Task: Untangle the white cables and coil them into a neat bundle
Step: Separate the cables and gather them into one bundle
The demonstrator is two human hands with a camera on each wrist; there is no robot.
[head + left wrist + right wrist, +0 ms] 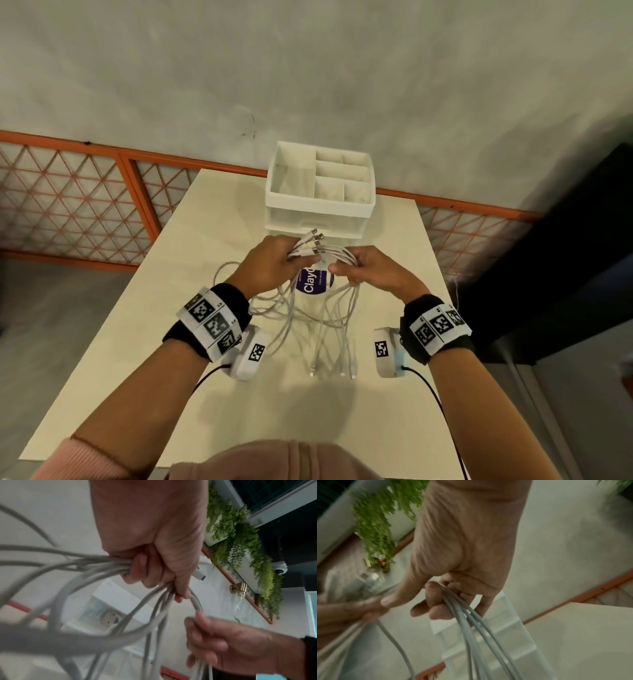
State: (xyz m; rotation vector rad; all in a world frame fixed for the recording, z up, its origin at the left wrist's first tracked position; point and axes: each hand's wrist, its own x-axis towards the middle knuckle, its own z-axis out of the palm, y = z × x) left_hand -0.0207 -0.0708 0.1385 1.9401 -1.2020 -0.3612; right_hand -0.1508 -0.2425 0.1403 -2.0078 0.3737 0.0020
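Several white cables (318, 308) hang in loose loops above the cream table (137, 342). My left hand (274, 262) grips a gathered bunch of them, with metal-tipped plug ends (313, 241) fanning out past the knuckles. In the left wrist view the curled fingers (147, 573) clamp the cables (96, 566) against the palm. My right hand (363, 270) holds the same strands just to the right, a few cables (467, 622) passing between its curled fingers (435, 601). Other plug ends (332, 371) dangle low near the table's front.
A white organiser (320, 186) with divided compartments and a clear drawer stands at the table's far edge, just beyond the hands. A purple round label (311, 282) lies under the cables. An orange-framed lattice rail (102, 192) runs behind the table, with dark furniture (565, 257) on the right.
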